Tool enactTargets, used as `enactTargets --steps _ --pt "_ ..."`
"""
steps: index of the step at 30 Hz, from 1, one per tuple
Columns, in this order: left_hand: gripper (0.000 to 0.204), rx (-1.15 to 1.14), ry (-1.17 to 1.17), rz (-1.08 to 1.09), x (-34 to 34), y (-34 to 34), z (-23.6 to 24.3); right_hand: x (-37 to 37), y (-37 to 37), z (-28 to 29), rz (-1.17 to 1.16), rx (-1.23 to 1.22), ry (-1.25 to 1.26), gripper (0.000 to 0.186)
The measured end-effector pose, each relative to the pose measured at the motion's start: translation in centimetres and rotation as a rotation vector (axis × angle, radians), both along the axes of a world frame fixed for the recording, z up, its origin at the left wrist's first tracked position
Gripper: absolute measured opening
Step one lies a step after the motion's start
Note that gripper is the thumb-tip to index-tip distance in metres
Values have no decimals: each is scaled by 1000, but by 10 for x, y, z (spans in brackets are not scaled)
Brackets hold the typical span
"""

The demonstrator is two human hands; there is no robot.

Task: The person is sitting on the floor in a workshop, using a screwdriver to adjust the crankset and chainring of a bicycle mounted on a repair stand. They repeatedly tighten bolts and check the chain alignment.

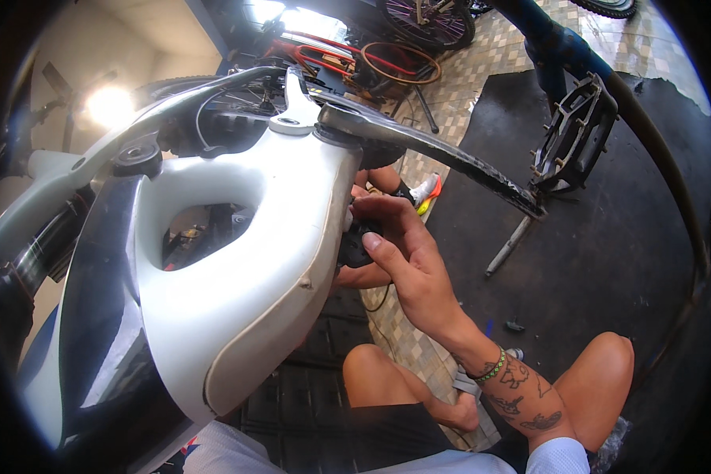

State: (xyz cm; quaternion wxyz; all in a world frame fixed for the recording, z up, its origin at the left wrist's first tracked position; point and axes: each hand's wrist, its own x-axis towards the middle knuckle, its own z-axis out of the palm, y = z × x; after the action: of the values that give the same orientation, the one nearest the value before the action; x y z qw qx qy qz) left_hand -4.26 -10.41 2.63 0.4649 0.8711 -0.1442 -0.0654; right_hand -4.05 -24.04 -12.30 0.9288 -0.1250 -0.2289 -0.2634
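While my right hand (399, 245) closes around a small black part (355, 245) against the white bike frame (245, 268), just under the black crank arm (442, 154), my left hand stays hidden.

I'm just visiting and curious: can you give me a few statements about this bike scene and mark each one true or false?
1. The right hand is pressed against the white bike frame, with its fingers around a small dark part. True.
2. The crank arm has no pedal on it. False: a black pedal with pins sits at its end.
3. The wrist of that hand wears a green band. True.
4. The left hand is in plain view and gripping the pedal. False: nothing grips the pedal; the left hand is mostly hidden behind the frame.
5. The floor is partly covered by a dark mat. True.
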Motion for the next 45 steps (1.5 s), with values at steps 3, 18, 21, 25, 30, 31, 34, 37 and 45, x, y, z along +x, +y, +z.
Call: enactTargets --steps 3,18,21,25,30,31,34,37,45 --pt "36 -4 0 -2 1 1 0 -6 -2 2 110 4 27 39" --pt "33 -38 63 30 -6 0 2 8 10 2 96 60 84 38" --pt "24 -8 51 49 -20 -7 7 5 15 7 150 152 73 37" --pt "8 -4 224 1 20 4 -15 17 0 -9 138 175 102 39" --pt "14 -5 154 18 2 26 -3 17 11 -3 185 179 46 39" --pt "13 -6 153 25 4 26 -3 17 12 1 186 209 57 40" --pt "12 48 103 134 3 14 -6 15 8 7 301 486 53 45" --pt "13 40 180 72 12 23 -13 28 7 -3 436 750 76 49" --pt "24 284 147 -127 69 29 -116 121 18 -151 123 628 469 42"
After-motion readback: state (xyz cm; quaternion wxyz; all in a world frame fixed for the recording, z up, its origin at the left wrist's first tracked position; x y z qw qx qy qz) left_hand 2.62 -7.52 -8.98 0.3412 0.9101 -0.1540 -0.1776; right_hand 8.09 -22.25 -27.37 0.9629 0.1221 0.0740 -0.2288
